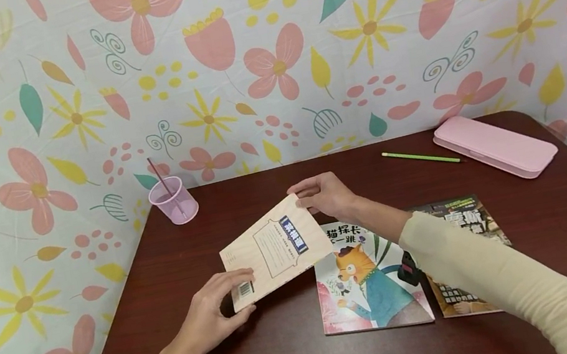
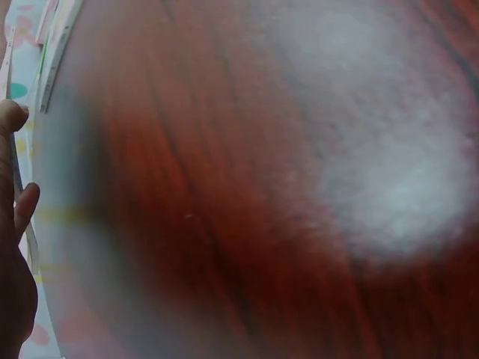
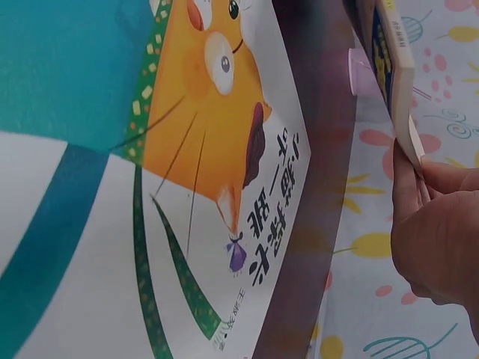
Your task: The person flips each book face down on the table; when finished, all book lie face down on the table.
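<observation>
A cream paperback book (image 1: 276, 248) with a blue title block and a barcode is held tilted above the table, left of the picture book. My left hand (image 1: 206, 307) grips its lower left corner, thumb below and fingers over the cover. At the upper right corner my right hand (image 1: 323, 195) pinches it between thumb and fingers. In the right wrist view the right hand (image 3: 441, 232) holds the end of the book, its spine (image 3: 400, 52) showing. The left wrist view catches only part of the left hand (image 2: 16, 217) at its edge.
A picture book (image 1: 371, 288) with an orange cat lies right of the held book. Beside it a dark-covered book (image 1: 469, 296) is partly under my right forearm. A pink mesh cup (image 1: 174, 202) with a stick, a green pencil (image 1: 419, 157) and a pink case (image 1: 494, 146) stand along the back.
</observation>
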A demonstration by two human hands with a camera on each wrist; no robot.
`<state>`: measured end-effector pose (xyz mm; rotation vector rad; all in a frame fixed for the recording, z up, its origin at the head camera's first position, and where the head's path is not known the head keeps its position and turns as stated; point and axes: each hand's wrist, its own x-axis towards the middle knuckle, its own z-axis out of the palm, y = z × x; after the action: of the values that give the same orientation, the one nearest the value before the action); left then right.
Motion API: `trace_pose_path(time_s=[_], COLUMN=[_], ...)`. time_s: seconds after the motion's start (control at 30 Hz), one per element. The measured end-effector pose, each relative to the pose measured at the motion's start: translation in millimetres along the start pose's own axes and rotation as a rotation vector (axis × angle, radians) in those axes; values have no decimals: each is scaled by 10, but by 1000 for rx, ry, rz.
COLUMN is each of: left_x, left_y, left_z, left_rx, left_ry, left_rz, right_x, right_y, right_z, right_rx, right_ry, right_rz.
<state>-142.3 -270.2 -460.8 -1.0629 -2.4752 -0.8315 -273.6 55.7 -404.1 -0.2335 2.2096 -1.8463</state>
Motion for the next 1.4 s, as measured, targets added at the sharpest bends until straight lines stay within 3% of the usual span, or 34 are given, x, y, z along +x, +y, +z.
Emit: trace_pose_path(time_s=[0.2, 0.5, 0.87, 1.4], left_x=[-56, -111, -151, -152], left_y=[19, 2, -26, -48], left_z=[51, 106, 119, 95], left_rx=[61, 102, 48, -5], left_ry=[-62, -128, -160, -168], left_rz=[17, -34, -101, -106], right_x=[17, 94, 163, 277], right_y=[49, 157, 239, 263], right_z=[58, 117, 162, 273], right_rx=[-5, -24, -100, -260], right_ry=[-18, -29, -17, 39], right_rz=[-14, -2, -34, -80])
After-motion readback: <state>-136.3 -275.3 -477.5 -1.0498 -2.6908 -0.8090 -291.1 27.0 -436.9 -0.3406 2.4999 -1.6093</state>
